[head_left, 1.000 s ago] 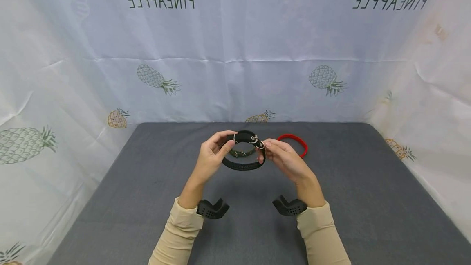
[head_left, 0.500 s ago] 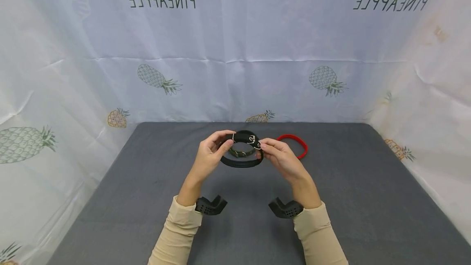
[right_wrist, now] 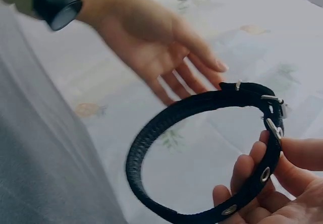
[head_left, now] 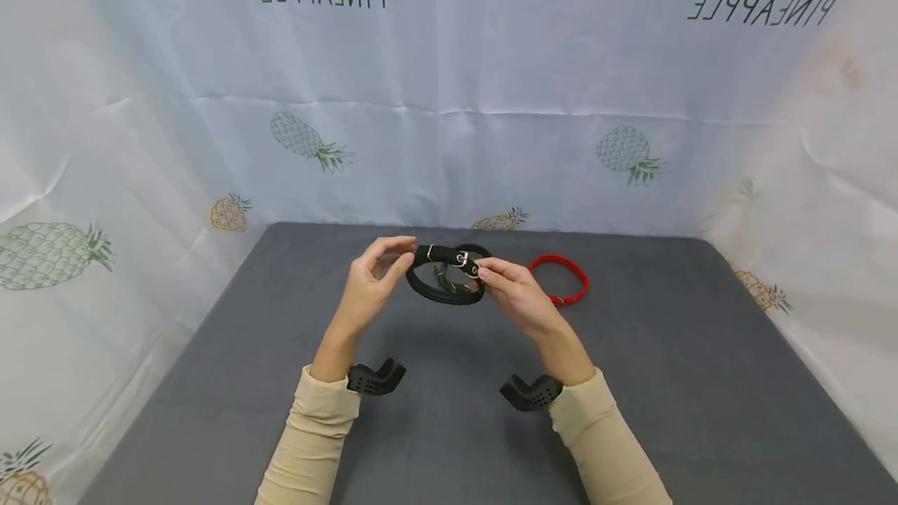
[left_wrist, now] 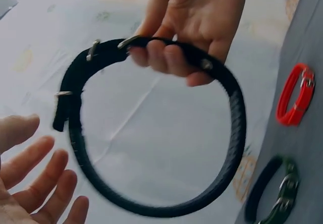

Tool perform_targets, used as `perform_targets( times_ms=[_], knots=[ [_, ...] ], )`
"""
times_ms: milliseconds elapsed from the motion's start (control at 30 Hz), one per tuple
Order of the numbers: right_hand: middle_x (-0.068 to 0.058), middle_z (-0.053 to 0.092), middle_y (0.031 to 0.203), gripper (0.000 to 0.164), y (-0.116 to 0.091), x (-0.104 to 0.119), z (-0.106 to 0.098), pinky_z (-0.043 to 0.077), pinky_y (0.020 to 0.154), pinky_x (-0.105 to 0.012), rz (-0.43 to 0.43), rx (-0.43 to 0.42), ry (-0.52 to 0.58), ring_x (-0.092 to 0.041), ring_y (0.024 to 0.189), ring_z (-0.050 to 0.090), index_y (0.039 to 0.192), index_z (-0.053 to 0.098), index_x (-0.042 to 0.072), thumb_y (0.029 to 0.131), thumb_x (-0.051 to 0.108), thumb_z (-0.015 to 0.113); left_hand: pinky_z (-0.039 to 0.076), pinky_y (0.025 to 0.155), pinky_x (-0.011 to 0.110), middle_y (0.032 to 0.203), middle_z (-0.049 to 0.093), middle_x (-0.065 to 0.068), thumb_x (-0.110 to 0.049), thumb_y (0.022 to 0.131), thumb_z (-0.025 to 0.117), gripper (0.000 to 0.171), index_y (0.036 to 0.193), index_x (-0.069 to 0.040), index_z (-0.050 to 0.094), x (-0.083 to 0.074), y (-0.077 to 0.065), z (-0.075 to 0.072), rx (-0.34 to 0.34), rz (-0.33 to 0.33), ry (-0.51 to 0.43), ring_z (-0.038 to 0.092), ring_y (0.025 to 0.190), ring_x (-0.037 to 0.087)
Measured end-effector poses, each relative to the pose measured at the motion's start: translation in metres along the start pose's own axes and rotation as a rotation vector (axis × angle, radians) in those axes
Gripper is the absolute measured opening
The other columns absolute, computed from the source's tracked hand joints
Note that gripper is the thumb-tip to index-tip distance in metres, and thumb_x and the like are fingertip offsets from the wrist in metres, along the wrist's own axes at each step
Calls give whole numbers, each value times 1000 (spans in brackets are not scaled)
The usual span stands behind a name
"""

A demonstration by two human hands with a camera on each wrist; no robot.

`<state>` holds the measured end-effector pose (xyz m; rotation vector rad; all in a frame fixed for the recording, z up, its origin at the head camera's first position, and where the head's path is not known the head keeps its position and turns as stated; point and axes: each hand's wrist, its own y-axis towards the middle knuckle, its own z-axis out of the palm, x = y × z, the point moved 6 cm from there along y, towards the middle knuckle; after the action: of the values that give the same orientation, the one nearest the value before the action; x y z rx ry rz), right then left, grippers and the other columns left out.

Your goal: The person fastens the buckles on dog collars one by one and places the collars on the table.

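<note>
A black dog collar [head_left: 449, 298], buckled into a ring with a metal buckle and eyelets, is held up above the table. My right hand [head_left: 522, 296] pinches its strap beside the buckle; in the right wrist view the thumb lies on the band near a D-ring and the fingers curl behind it. My left hand [head_left: 363, 287] is at the strap's other end, fingers spread. The left wrist view shows that left hand [left_wrist: 38, 186] apart from the band, holding nothing. Behind the black collar lies a green collar [left_wrist: 281, 204], partly covered in the head view.
A red collar [head_left: 585, 280] lies on the grey-covered table [head_left: 449, 427], to the right of the green one. White curtain [head_left: 435, 170] with pineapple prints surrounds the table at the back and sides. Each wrist carries a black camera mount [head_left: 376, 377].
My left hand has let go of the black collar and moved off to the left. The right hand keeps its pinch, and the collar has shifted left and slightly up in view.
</note>
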<state>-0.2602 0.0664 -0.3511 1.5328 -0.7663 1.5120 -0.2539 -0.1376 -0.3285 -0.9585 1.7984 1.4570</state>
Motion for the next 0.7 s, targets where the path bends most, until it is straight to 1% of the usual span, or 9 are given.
perform_targets(
  times_ms=[100,167,200,267,367,433,567,633,700],
  knots=[
    [6,59,90,19,7,-2,5,39,91,-26,-17,-6,-59,-10,95,52,110,61,2,101,12,47,48,91,12,110,64,-4,-2,95,57,27,120,8,59,1,-1,-17,-102,-17,-27,60,100,-3],
    [8,60,89,24,13,-6,10,42,89,-26,-28,-13,-124,-7,94,53,113,59,-6,101,11,48,49,88,10,103,63,-15,-1,95,57,27,119,10,59,2,-2,-26,-158,-35,-51,61,96,-4],
    [6,61,90,25,16,-7,12,44,88,-25,-46,-13,-164,-5,92,54,113,59,-9,100,9,49,49,87,10,99,63,-18,-1,95,56,26,118,11,59,2,-2,-30,-180,-38,-59,61,94,-4],
    [-2,65,92,26,22,-12,17,48,83,-22,-77,-15,-261,0,85,56,113,59,-13,99,7,52,50,86,10,93,64,-19,-1,95,56,25,117,12,59,2,-2,-36,-209,-32,-67,62,90,-3],
    [-19,65,95,21,32,-20,24,50,75,-19,-138,-24,-406,3,78,56,109,62,-13,96,3,55,51,83,12,87,64,-16,-2,96,55,24,115,13,59,1,-1,-42,-232,-16,-72,62,84,-2],
    [-25,64,99,19,37,-26,28,49,73,-19,-177,-39,-492,1,78,56,106,65,-10,94,3,58,51,81,13,84,64,-15,-2,96,55,24,114,13,60,0,-1,-45,-245,-6,-77,61,81,-1],
    [-20,67,102,16,45,-33,35,49,75,-23,-250,-56,-642,-16,84,60,104,68,-3,93,7,61,51,76,13,81,63,-14,-2,95,56,24,112,15,59,-2,-1,-50,-265,0,-93,60,77,-1],
    [-16,68,102,16,48,-37,38,50,75,-24,-280,-62,-699,-22,85,61,104,69,-1,92,9,63,51,74,13,80,63,-14,-1,95,55,20,110,11,62,-1,-2,-52,-271,-2,-95,59,75,-1],
    [-14,68,100,15,50,-40,40,50,73,-25,-306,-70,-736,-24,84,61,102,70,1,91,9,64,50,73,13,80,62,-13,-1,95,55,17,109,6,63,0,-3,-53,-273,-9,-94,59,75,0]
  ],
)
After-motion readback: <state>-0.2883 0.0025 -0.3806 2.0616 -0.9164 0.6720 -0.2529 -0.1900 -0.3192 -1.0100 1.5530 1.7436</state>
